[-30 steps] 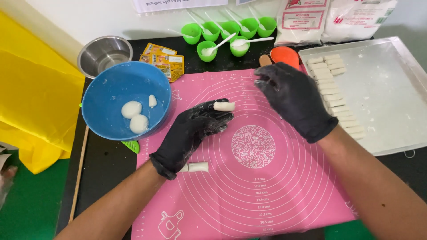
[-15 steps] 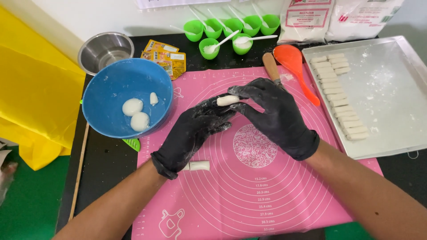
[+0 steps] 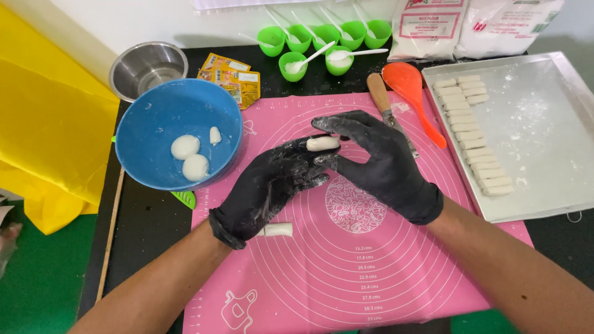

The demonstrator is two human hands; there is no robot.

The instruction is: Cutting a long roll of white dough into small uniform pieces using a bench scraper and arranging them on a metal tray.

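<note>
Pinching a white dough stick (image 3: 323,143), both gloved hands' grips (image 3: 325,148) hover over the pink mat (image 3: 371,260).

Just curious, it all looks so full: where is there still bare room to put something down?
The pink mat is bare below both hands. The tray's right part, beside the dough sticks, is free. Crowded: the back edge with green cups, flour bags and steel bowl.

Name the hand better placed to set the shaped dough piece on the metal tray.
Probably the right hand: it pinches the dough piece together with the left hand and sits nearer the tray.
</note>
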